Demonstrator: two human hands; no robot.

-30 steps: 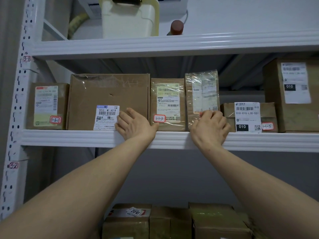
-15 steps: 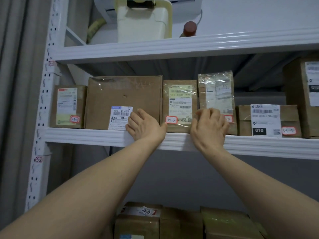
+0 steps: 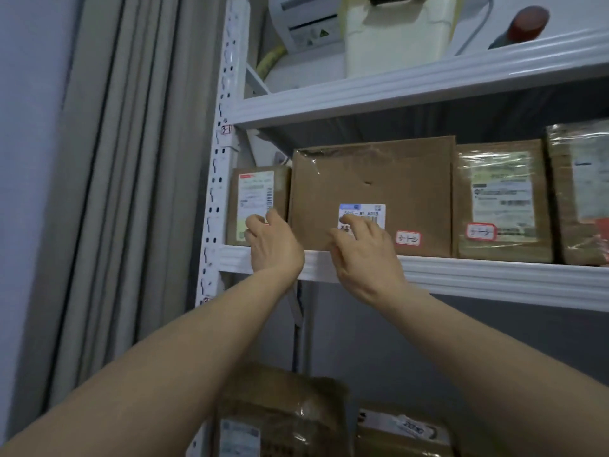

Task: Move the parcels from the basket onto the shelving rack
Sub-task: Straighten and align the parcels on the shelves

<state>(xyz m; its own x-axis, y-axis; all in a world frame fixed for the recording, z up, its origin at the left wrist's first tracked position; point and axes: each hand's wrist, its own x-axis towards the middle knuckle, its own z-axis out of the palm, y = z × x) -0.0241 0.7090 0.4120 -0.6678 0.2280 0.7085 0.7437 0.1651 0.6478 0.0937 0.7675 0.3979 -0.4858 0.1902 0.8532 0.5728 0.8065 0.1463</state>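
1. On the middle shelf (image 3: 494, 278) of the rack, the parcels (image 3: 501, 199) are stood up in a row, fronts turned out so they can be read.
2. The small parcel (image 3: 257, 199) at the end is touched by the left hand (image 3: 273, 249). Its fingers are loosely bent and nothing is pinched.
3. The big parcel (image 3: 372, 173) beside it is touched by the right hand (image 3: 365, 258), with bent fingertips laid on its label (image 3: 369, 211).
4. Both parcels are probably being pushed back and lined up.

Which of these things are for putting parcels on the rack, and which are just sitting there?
For the job: small parcel, big brown box, taped parcel, shelving rack, left hand, right hand.
Just sitting there: cream container, white printer, red-capped bottle, curtain.
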